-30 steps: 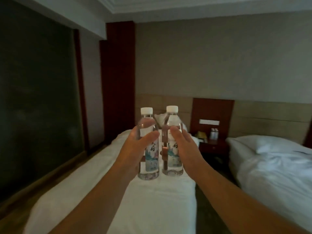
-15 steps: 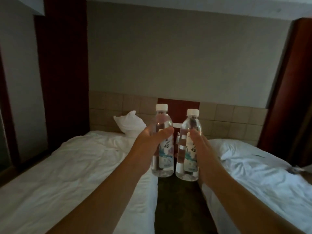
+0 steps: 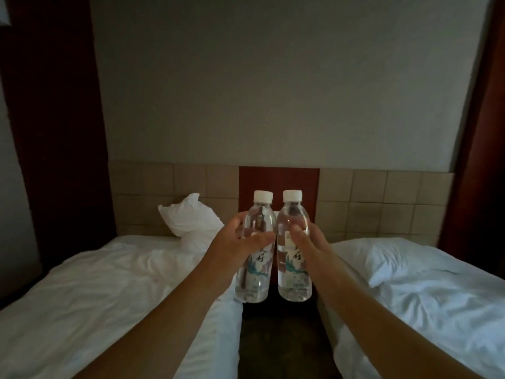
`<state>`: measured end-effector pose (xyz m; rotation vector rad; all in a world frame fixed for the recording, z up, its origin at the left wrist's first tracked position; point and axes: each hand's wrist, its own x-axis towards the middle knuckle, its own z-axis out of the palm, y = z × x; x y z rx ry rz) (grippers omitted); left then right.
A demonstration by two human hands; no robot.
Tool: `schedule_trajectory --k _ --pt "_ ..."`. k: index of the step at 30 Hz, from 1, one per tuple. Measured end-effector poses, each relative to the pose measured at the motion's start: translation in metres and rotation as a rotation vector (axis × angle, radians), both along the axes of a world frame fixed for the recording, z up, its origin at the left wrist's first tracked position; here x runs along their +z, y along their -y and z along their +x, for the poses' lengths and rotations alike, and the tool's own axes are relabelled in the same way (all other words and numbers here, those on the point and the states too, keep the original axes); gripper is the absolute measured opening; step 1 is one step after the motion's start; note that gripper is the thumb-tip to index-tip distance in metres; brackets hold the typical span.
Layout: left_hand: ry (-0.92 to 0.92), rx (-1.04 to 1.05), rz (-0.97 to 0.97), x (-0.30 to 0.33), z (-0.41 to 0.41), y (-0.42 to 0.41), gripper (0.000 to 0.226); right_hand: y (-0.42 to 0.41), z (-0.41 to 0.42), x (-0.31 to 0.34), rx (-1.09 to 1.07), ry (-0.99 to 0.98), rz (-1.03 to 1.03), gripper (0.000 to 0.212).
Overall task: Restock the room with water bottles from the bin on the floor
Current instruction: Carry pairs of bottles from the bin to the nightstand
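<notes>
Clear plastic: two capped bottles held upright, side by side, nearly touching. Left hand [image 3: 235, 250] grips the left bottle [image 3: 255, 250], thumb across the front, fingers [image 3: 240, 218] curled behind. Right hand [image 3: 311, 247] grips the right bottle [image 3: 293, 255] likewise. Below and beyond the fingers runs a dark gap between the left bed [image 3: 109, 283] and right bed [image 3: 423, 291]. A pillow [image 3: 188, 221] stands left of the left hand.
</notes>
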<state>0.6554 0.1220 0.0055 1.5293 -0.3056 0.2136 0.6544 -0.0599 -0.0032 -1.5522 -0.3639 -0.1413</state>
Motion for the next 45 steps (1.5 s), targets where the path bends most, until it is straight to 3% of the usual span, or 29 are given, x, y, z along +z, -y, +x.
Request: schedule_trajectory --k 6,13,17,22,27,34,45 --pt "-0.016 0.028 0.039 0.008 0.154 0.045 0.038 0.049 0.171 -0.001 0.025 -0.025 -0.022 0.059" --pt "-0.073 0.077 0.145 -0.009 0.324 0.066 0.049 0.082 0.35 -0.022 0.031 -0.021 -0.108 0.053" --pt "-0.078 0.065 0.207 -0.024 0.431 0.064 0.055 0.087 0.459 -0.038 0.027 -0.051 -0.15 0.062" --pt "-0.105 0.052 0.217 -0.04 0.578 0.052 0.056 0.079 0.598 -0.049 0.016 -0.088 -0.163 0.062" --pt "-0.139 0.038 0.214 -0.055 0.722 0.048 0.071 0.076 0.735 -0.057 -0.002 -0.137 -0.158 0.071" --pt "-0.197 0.044 0.256 -0.092 0.896 0.068 0.085 0.094 0.909 -0.098 -0.017 -0.195 -0.15 0.066" --pt "-0.35 0.1 0.315 -0.192 1.139 0.121 0.066 0.149 1.161 -0.196 0.047 -0.274 -0.258 0.049"
